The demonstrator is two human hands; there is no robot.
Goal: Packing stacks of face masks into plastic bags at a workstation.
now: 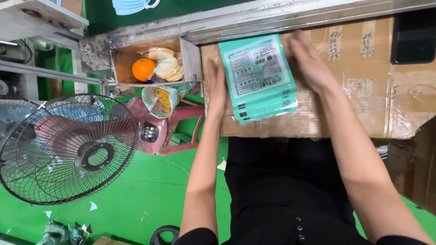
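A stack of teal and white flat packets (260,77) lies on a cardboard sheet (354,81) that rests across my lap. My left hand (216,84) presses flat against the stack's left edge, fingers straight. My right hand (308,59) is flat against the stack's right side near its far corner, fingers together. Both hands squeeze the pile between them. Neither hand wraps around a packet.
A small cardboard box (190,56) at the left holds an orange (143,69) and bagged round items. A bag of rubber bands (160,100) hangs below it. A red floor fan (68,149) stands on the green floor (150,186). A metal rail (254,18) runs along the far side.
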